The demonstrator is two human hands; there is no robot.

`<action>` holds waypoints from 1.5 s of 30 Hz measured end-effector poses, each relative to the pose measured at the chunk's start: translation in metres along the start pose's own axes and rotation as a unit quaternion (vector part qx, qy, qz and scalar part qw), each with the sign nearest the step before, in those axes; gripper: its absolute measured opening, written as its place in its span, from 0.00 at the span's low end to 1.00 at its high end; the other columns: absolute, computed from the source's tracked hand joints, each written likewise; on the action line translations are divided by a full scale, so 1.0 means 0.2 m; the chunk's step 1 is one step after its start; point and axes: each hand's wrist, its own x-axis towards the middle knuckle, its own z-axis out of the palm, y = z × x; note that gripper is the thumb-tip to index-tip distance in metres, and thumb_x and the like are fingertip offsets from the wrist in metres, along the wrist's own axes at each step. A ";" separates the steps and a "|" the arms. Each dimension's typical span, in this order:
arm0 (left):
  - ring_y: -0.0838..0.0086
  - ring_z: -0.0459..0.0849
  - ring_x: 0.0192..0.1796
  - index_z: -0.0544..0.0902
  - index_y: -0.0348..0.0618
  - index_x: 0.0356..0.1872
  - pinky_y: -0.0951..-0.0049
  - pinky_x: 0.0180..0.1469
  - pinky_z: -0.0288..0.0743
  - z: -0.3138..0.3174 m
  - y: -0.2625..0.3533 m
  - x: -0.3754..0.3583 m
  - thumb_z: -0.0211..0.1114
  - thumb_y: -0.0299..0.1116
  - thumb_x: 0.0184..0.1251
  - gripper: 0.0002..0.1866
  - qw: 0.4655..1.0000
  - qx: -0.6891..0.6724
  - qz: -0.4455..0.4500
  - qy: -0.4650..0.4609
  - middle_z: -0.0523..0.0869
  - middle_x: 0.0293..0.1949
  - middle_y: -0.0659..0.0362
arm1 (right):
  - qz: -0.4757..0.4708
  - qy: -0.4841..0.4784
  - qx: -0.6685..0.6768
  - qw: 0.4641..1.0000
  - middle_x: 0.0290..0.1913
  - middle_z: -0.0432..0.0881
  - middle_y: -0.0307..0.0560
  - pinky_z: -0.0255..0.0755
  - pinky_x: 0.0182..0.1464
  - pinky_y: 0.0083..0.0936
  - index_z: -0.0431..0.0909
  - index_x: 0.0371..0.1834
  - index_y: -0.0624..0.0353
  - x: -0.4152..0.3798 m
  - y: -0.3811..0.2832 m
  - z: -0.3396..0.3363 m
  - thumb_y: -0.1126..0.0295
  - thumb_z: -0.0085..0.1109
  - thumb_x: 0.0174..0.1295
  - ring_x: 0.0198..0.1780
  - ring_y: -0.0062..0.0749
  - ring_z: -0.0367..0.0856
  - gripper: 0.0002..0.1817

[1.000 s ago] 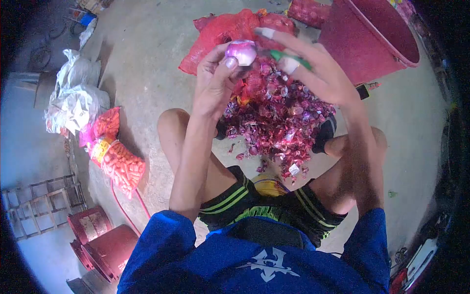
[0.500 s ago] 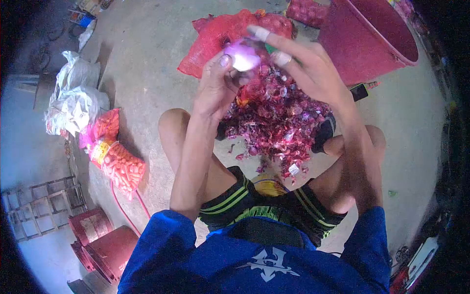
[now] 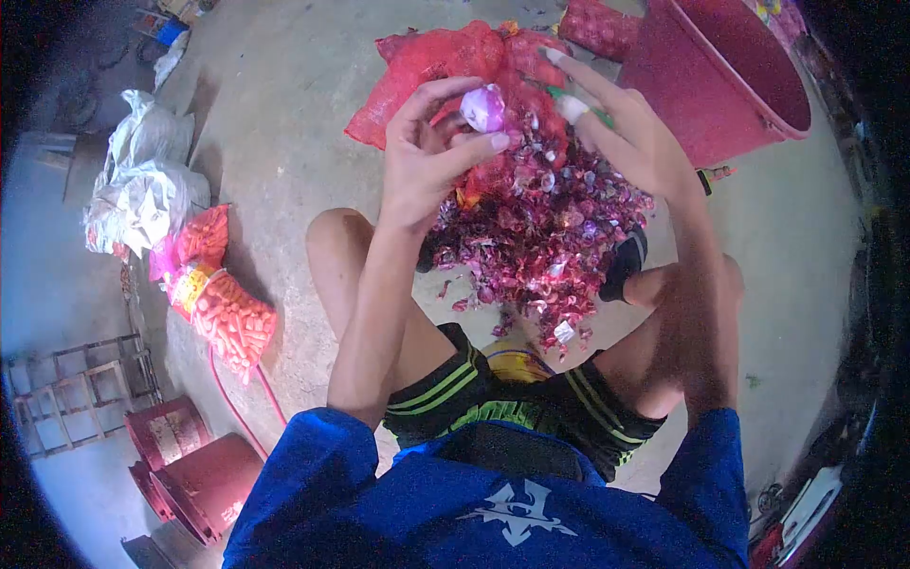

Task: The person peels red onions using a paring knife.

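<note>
My left hand (image 3: 427,156) pinches a partly peeled red onion (image 3: 483,108), pale and purple, between its thumb and fingers. Just to the right, my right hand (image 3: 616,123), with white wraps on some fingers, has a small green-handled knife (image 3: 604,118) held against the palm; motion blurs it, and the blade is hard to make out. The two hands are apart. Beneath them a heap of red-purple onion skins (image 3: 540,237) covers the floor between my feet. A red mesh sack (image 3: 427,71) lies just beyond my left hand.
A large dark-red tub (image 3: 697,95) stands at the upper right, with a mesh bag of onions (image 3: 597,27) beside it. To the left are white sacks (image 3: 152,194) and a bag of orange-pink pieces (image 3: 232,318). Red containers (image 3: 204,474) lie at the lower left.
My right hand has moved off the onion to the right. My left hand has turned, so the onion now shows clearly at its fingertips.
</note>
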 end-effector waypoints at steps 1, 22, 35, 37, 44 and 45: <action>0.67 0.87 0.54 0.78 0.33 0.63 0.65 0.58 0.87 0.01 0.01 0.00 0.76 0.11 0.55 0.32 1.000 -0.013 0.006 0.009 0.85 0.56 0.51 | -0.003 -0.002 0.000 1.000 0.36 0.87 0.54 0.76 0.48 0.36 0.61 0.84 0.51 -0.01 -0.02 0.01 0.65 0.51 0.71 0.36 0.37 0.84 0.35; 0.68 0.87 0.58 0.79 0.32 0.65 0.65 0.60 0.86 0.04 -0.02 0.02 0.76 0.11 0.56 0.32 0.997 -0.069 0.038 0.007 0.88 0.56 0.50 | -0.140 0.044 0.030 0.989 0.38 0.88 0.56 0.76 0.44 0.43 0.58 0.85 0.47 -0.04 -0.10 0.10 0.61 0.58 0.73 0.35 0.57 0.84 0.38; 0.68 0.85 0.62 0.82 0.34 0.58 0.67 0.68 0.79 0.05 0.01 0.01 0.78 0.16 0.51 0.29 0.955 0.202 0.189 0.105 0.85 0.60 0.50 | -0.069 0.107 -0.014 0.992 0.29 0.82 0.65 0.73 0.39 0.54 0.59 0.84 0.46 -0.01 -0.17 0.28 0.67 0.58 0.72 0.33 0.64 0.83 0.37; 0.67 0.85 0.62 0.82 0.33 0.57 0.66 0.67 0.79 0.05 0.00 0.02 0.78 0.16 0.51 0.29 0.938 0.216 0.242 0.121 0.85 0.60 0.48 | -0.056 0.118 0.016 0.991 0.28 0.81 0.65 0.74 0.38 0.53 0.62 0.83 0.47 0.00 -0.20 0.29 0.69 0.59 0.72 0.32 0.62 0.83 0.35; 0.68 0.87 0.58 0.85 0.34 0.53 0.67 0.63 0.82 0.02 0.01 0.03 0.79 0.18 0.48 0.26 0.905 0.275 0.291 0.142 0.87 0.56 0.48 | -0.092 0.169 0.031 0.981 0.28 0.81 0.62 0.75 0.35 0.48 0.70 0.79 0.46 0.03 -0.23 0.36 0.70 0.59 0.73 0.30 0.58 0.83 0.30; 0.69 0.88 0.56 0.86 0.35 0.52 0.68 0.62 0.82 0.02 0.01 0.03 0.79 0.19 0.47 0.26 0.908 0.276 0.278 0.148 0.89 0.54 0.49 | -0.088 0.159 -0.023 0.983 0.35 0.83 0.63 0.76 0.38 0.43 0.69 0.79 0.48 0.03 -0.24 0.34 0.73 0.57 0.73 0.32 0.58 0.83 0.30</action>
